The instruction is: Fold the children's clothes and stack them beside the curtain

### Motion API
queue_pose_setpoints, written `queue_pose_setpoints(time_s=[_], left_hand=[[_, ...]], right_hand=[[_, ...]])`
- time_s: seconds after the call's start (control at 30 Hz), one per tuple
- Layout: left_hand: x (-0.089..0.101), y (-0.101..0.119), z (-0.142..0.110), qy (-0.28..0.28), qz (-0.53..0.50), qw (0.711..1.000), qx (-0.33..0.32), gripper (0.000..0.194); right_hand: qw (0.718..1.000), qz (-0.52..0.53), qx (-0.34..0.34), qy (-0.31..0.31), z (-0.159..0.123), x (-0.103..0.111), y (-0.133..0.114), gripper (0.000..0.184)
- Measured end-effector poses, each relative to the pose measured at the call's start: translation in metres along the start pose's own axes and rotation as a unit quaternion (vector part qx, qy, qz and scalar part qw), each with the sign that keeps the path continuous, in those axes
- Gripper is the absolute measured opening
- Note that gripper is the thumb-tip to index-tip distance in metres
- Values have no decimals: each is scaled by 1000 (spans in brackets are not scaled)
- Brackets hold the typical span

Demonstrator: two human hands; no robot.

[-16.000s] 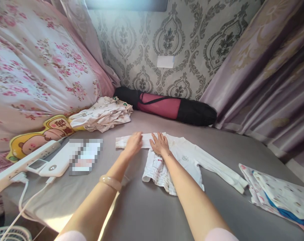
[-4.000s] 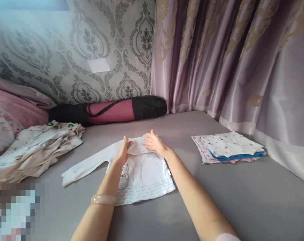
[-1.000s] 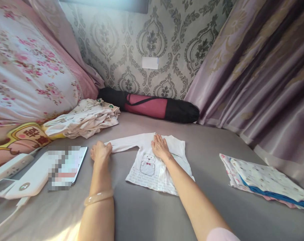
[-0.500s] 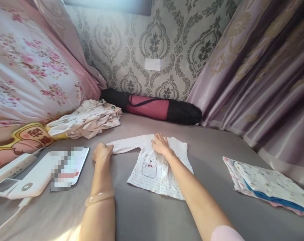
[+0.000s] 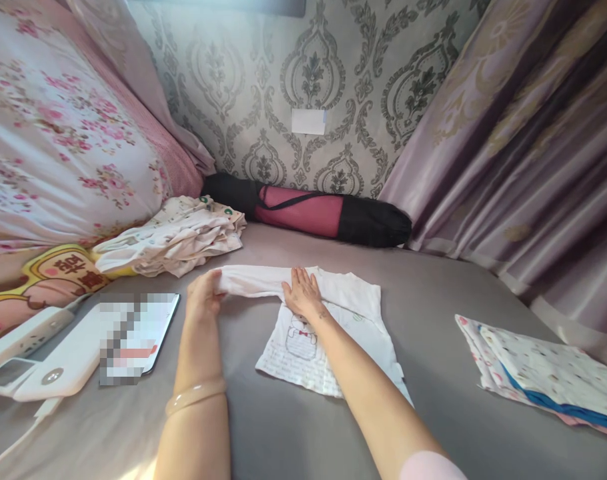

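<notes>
A small white long-sleeved shirt (image 5: 278, 353) with a bear drawing and lines of print lies spread on the grey sheet. My left hand (image 5: 205, 293) grips the cuff of its left-pointing sleeve, which is stretched out sideways. Flat on the shirt near the shoulder rests my right hand (image 5: 302, 291), fingers extended, covering the top of the bear's head. The other sleeve lies across the upper right of the shirt. My right forearm hides part of the shirt's front.
Folded clothes (image 5: 548, 373) lie at the right. A crumpled clothes pile (image 5: 178, 233), a phone (image 5: 146, 333), a white power bank (image 5: 78, 353) and a power strip (image 5: 23, 337) are at the left. A black and red rolled bag (image 5: 303, 210) lies along the wall.
My right hand has slid left along the shirt toward the sleeve. The left hand has turned slightly, still holding the cuff, and the sleeve has shifted slightly upward.
</notes>
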State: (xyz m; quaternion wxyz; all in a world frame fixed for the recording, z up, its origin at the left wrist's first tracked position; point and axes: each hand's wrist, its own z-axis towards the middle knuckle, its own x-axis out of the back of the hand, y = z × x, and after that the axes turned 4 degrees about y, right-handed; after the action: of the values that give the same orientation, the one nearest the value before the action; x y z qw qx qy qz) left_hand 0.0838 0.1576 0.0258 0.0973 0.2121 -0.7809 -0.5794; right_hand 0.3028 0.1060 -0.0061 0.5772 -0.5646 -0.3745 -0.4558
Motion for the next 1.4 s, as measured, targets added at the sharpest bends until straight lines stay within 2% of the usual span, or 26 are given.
queue_pose_setpoints(time_s=[0.1,0.17,0.3,0.33,0.4,0.47,0.53,0.6,0.67,0.73,0.8,0.83,0.9,0.97,1.03,1.1,1.17,1.27,1.33,1.4], left_hand=[[-5,12,-11,-72,-141,984,76,14],[-9,19,-23,-130,-189,971,64,13],[-26,26,-45,-186,-212,959,17,20],[-32,26,-49,-197,-215,956,10,22],[-44,25,-57,-210,-213,954,-4,27],[-56,23,-64,-208,-205,956,-21,30],[-68,19,-73,-208,-197,957,-42,33],[-80,12,-85,-232,-183,952,-71,36],[-91,5,-101,-295,-137,938,-115,37],[-100,-2,-117,-382,-62,908,-161,40],[-106,-9,-127,-453,-3,873,-179,48],[-107,-12,-128,-468,11,866,-177,53],[-107,-16,-121,-447,13,880,-161,60],[-102,-20,-107,-376,21,913,-155,59],[-97,-24,-90,-298,61,939,-162,53],[-93,-30,-77,-268,124,936,-191,47],[-91,-40,-69,-292,195,907,-231,46],[-93,-58,-67,-343,316,839,-280,56],[-95,-68,-67,-344,386,803,-298,61],[-95,-74,-66,-337,424,781,-311,62]], right_hand=[[1000,3,-2,-7,0,4,-1,72],[1000,4,-8,-22,2,7,-2,73],[996,40,-4,-77,9,19,-3,71],[996,60,2,-67,10,23,-1,67],[993,117,-4,-2,9,32,3,55],[974,208,-61,60,3,42,11,42],[921,354,-151,52,-6,51,22,35],[827,514,-228,4,-17,60,35,34],[722,634,-274,-32,-27,66,49,38],[644,707,-290,-44,-35,69,62,47],[591,751,-293,-37,-40,70,73,58],[572,764,-297,-29,-42,70,77,62],[550,776,-309,-17,-42,70,83,65],[547,776,-314,-19,-42,71,85,58],[555,776,-300,-26,-41,74,86,39],[564,774,-287,-23,-41,77,87,19],[576,772,-268,-8,-41,79,90,15],[611,744,-268,26,-42,77,98,42],[633,719,-286,36,-43,74,104,54],[648,703,-291,44,-42,71,109,59]])
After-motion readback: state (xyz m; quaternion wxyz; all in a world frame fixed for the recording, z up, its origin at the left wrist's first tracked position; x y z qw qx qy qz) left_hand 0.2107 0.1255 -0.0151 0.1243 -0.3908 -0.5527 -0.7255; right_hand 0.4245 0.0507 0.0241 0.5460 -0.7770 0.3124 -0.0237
